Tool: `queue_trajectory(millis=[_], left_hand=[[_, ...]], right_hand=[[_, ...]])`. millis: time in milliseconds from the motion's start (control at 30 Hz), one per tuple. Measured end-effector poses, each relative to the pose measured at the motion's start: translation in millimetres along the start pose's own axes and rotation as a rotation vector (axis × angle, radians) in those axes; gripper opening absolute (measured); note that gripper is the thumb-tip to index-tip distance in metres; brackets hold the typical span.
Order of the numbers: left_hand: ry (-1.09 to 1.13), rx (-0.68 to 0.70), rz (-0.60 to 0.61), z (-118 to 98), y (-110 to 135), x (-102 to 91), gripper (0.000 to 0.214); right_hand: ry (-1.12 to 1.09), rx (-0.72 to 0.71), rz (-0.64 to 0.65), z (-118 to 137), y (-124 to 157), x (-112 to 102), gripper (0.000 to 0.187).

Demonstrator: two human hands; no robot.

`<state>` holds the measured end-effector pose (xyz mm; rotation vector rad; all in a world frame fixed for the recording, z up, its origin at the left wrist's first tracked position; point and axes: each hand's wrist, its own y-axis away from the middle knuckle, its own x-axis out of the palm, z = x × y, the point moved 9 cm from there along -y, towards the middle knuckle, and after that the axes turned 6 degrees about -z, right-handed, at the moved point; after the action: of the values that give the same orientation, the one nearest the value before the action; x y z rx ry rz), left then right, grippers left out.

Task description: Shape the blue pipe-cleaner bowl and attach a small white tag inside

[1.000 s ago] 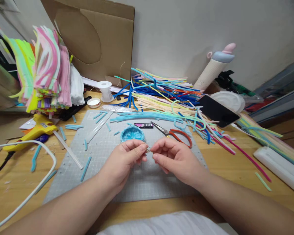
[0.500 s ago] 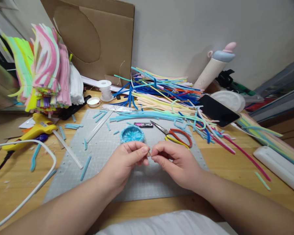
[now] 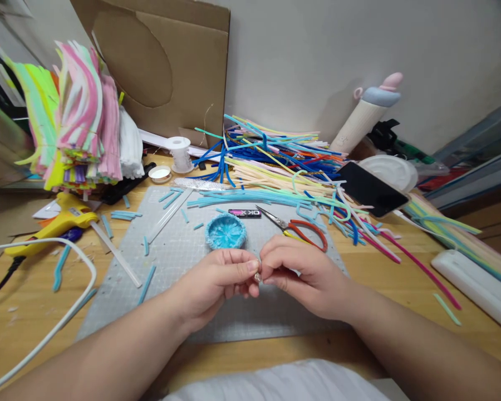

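Observation:
My left hand [image 3: 229, 274] is closed, thumb against fingers, pinching a tiny shiny piece [image 3: 257, 276] whose kind is too small to make out. My right hand [image 3: 298, 273] meets it from the other side, its thumb and fingertips pressed together at the same piece. Just beyond the hands sits a round blue fuzzy bowl shape [image 3: 225, 231], apparently made of pipe cleaners. Scissors [image 3: 304, 231] with red and yellow handles lie behind my right hand, blades toward the back left. Beneath everything is a grey cutting mat [image 3: 250, 323].
A yellow glue gun [image 3: 62, 220] with a white cable lies at left. Bundled pipe cleaners [image 3: 77, 106] stand behind it; a loose pile [image 3: 275, 150] spreads at the back. A clear spool [image 3: 179, 155], phone [image 3: 371, 189] and tilted bottle [image 3: 365, 117] are around the edges.
Both hands have come slightly nearer to my body, uncovering more of the blue bowl shape. The fingertips still meet around the tiny piece.

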<state>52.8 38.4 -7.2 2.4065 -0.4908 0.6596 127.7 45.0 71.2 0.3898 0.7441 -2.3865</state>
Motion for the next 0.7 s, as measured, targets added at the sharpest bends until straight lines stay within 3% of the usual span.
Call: queue_trajectory(millis=[167, 267, 467, 700], left_hand=[[-0.035, -0.065, -0.009, 3, 2, -3.3, 0.026], [-0.087, -0.097, -0.012, 5, 4, -5.4, 0.027], [-0.245, -0.137, -0.021, 9, 5, -8.6, 0.025], [-0.356, -0.148, -0.041, 7, 6, -9.1, 0.023]], right_hand=[[0.011, 0.048, -0.033, -5, 2, -3, 0.005], [0.024, 0.125, -0.065, -14, 3, -7, 0.012], [0.063, 0.171, 0.052, -19, 5, 2, 0.018], [0.116, 0.131, 0.082, -13, 5, 4, 0.016]])
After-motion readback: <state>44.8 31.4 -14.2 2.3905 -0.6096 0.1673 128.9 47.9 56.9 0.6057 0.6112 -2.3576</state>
